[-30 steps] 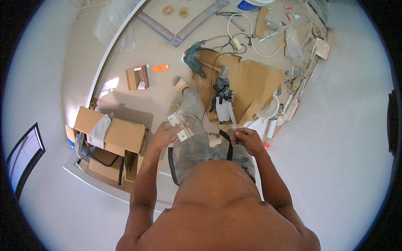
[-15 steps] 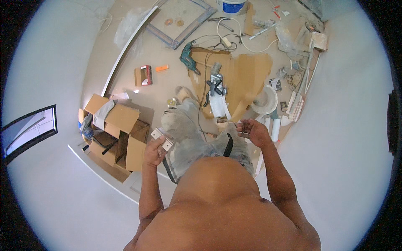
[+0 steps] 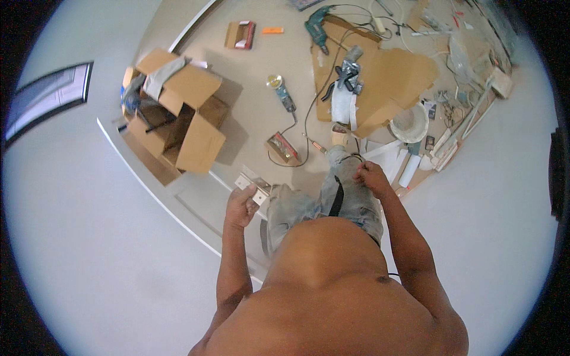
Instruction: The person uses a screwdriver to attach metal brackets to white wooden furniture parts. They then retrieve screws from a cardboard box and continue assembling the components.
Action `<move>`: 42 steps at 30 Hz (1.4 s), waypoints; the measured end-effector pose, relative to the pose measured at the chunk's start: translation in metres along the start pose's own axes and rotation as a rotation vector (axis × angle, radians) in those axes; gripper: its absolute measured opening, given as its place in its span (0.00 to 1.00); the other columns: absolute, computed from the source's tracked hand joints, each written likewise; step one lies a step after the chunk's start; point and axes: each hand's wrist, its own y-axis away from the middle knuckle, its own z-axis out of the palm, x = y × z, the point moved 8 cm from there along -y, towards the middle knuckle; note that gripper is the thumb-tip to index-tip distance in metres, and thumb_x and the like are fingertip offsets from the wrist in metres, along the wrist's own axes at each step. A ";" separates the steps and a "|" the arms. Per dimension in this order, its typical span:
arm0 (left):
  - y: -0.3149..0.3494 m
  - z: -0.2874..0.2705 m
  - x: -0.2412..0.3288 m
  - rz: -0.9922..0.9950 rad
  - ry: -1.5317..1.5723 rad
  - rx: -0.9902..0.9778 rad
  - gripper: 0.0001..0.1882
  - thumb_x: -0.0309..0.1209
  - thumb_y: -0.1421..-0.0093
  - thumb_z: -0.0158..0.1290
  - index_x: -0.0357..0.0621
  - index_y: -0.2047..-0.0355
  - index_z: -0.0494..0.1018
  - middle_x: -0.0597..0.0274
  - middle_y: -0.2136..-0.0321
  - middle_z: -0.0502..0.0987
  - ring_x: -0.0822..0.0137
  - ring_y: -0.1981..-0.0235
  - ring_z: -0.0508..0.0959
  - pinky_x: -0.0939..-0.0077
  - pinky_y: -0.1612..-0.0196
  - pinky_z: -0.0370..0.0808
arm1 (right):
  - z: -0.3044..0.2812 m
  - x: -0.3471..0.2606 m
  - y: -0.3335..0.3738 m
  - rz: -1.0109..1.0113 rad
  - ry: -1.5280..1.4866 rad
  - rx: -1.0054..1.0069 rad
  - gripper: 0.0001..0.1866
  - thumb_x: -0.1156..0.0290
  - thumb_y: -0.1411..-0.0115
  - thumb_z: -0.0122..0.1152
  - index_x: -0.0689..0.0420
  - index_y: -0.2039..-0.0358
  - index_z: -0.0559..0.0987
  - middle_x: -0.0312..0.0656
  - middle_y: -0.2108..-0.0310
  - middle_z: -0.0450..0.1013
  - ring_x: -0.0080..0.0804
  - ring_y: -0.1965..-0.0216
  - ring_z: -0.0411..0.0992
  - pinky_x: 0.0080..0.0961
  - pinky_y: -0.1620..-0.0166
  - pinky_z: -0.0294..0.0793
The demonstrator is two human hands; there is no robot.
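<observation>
My left hand [image 3: 240, 207] is closed on a pale metal hinge [image 3: 259, 194] with dark screw holes, held beside my left thigh. The hinge leaves stand partly apart. My right hand [image 3: 371, 178] is by my right thigh with its fingers curled in; whatever lies inside them is hidden. Below me on the floor, an angle grinder [image 3: 284, 98] lies ahead of my left leg, its cord running toward a small cardboard box [image 3: 282, 149] with a red side. My right shoe [image 3: 339, 135] is close to the edge of a flattened cardboard sheet [image 3: 386, 77].
To the left stands a large open carton [image 3: 199, 142]. A green corded drill [image 3: 317, 29] and a dark clamp-like tool [image 3: 343, 78] lie on or near the cardboard sheet. A dirty bucket [image 3: 409, 121], a white tube [image 3: 409, 171] and boards line the right wall. Cords cross the floor.
My view and body have shifted forward, so the floor things sit elsewhere; the grinder and small red-sided box now show. My right fingers have curled in further. The hinge stays in my left hand.
</observation>
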 end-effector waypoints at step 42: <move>0.181 -0.287 -0.320 -0.156 0.458 0.427 0.12 0.32 0.42 0.57 0.35 0.63 0.73 0.64 0.79 0.76 0.80 0.91 0.65 0.88 0.91 0.60 | 0.336 0.096 -0.239 -0.694 1.439 -0.125 0.14 0.63 0.44 0.54 0.59 0.75 0.82 0.47 0.72 0.77 0.47 0.67 0.77 0.39 0.59 0.77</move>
